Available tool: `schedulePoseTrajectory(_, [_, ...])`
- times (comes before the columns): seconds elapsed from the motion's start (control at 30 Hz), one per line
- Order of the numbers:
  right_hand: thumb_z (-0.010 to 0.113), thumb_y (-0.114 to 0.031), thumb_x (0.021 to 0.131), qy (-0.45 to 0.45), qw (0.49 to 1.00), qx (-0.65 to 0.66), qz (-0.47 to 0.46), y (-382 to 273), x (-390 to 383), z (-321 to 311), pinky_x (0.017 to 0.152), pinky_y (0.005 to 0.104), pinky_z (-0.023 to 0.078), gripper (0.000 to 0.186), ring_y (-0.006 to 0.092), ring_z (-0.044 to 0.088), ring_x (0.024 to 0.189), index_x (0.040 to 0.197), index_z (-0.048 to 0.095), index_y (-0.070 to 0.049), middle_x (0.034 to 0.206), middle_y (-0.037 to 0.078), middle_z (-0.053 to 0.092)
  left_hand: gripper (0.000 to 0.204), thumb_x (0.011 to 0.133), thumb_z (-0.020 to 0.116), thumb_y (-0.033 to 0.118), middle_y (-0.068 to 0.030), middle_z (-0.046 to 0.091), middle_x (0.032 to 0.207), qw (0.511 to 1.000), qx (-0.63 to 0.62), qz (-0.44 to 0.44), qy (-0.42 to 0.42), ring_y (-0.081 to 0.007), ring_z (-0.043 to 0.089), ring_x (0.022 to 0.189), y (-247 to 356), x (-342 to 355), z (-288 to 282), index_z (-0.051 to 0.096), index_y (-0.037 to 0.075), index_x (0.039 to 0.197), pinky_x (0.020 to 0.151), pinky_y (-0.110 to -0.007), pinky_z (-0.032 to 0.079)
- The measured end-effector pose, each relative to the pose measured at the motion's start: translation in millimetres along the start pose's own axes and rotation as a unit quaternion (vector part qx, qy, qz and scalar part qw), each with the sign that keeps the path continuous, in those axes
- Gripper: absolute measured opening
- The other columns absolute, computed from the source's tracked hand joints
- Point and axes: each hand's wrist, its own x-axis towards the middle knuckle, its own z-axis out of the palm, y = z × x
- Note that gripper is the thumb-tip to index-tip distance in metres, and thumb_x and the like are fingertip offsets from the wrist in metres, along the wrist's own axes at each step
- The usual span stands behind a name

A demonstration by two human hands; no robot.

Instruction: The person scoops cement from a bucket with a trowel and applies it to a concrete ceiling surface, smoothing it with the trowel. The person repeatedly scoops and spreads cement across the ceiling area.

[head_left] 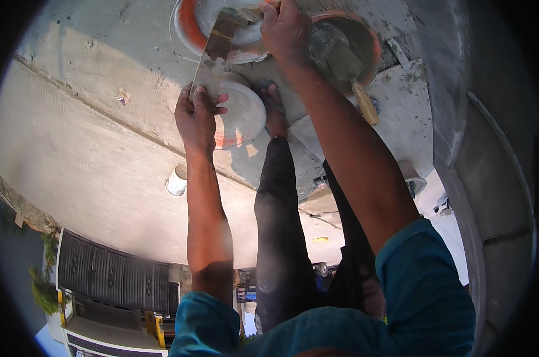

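My left hand point(197, 116) grips the lower end of a long, flat, stained plate-like tool point(218, 40), its fingers wrapped round the edge. My right hand point(284, 27) is closed at the upper end of that tool, over a white basin point(192, 30) with an orange-smeared rim. Right of it, an orange-rimmed bucket point(373, 53) holds grey wet material and a trowel point(347, 62) with a wooden handle point(365, 102) leaning out. Beneath my left hand is a pale round container point(246, 122) with orange streaks. What exactly my right fingers pinch at the tool's end is partly hidden.
My bare foot point(274, 110) stands beside the round container on the grey concrete ground point(103, 149), which has a long groove. A small white can point(176, 180) lies to the left. A grey wall point(489, 149) runs along the right. A dark metal gate point(112, 273) and plants show far off.
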Motion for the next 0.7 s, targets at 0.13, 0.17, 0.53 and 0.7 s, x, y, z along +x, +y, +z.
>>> schedulePoseTrajectory(0.13, [0.057,-0.016,0.097,-0.023,0.998,0.028,-0.041,-8.2,-0.5,-2.2,0.072,0.0513,0.051,0.012,0.0410,0.067,0.084,0.101,0.059,-0.005,0.089,0.019,0.069,0.031,0.104,0.043,0.012,-0.0156,0.068,0.103,1.000,-0.018,0.014,-0.001,-0.0204,0.073,0.078,-11.0,3.6,-4.4,0.055,-0.009,0.124,0.060,-0.029,0.058])
schedulePoseTrajectory(0.17, [0.057,-0.016,0.097,-0.043,0.998,0.020,-0.036,1.4,3.1,2.3,0.072,0.0512,0.051,0.012,0.0408,0.067,0.084,0.101,0.059,-0.005,0.089,0.019,0.069,0.031,0.104,0.043,0.012,-0.0157,0.068,0.103,0.999,-0.020,0.026,-0.010,-0.0206,0.073,0.079,-10.9,7.1,-3.2,0.055,-0.009,0.124,0.060,-0.029,0.058])
schedulePoseTrajectory(0.53, [0.057,-0.018,0.096,0.022,0.999,0.003,0.042,7.1,-0.7,-5.7,0.072,0.0493,0.052,0.018,0.0401,0.067,0.082,0.106,0.061,-0.004,0.085,0.019,0.068,0.033,0.104,0.044,0.013,-0.0174,0.068,0.103,0.999,-0.042,0.010,0.032,-0.0206,0.073,0.078,-15.5,12.1,15.4,0.053,-0.010,0.126,0.060,-0.029,0.059])
schedulePoseTrajectory(0.7, [0.058,-0.018,0.095,0.040,0.999,0.015,0.023,2.7,5.0,-8.5,0.075,0.0485,0.052,0.018,0.0401,0.067,0.084,0.105,0.062,-0.004,0.086,0.019,0.069,0.033,0.104,0.044,0.012,-0.0171,0.069,0.103,0.999,-0.013,0.028,0.013,-0.0189,0.073,0.078,-11.0,4.2,18.4,0.054,-0.010,0.127,0.059,-0.029,0.059])
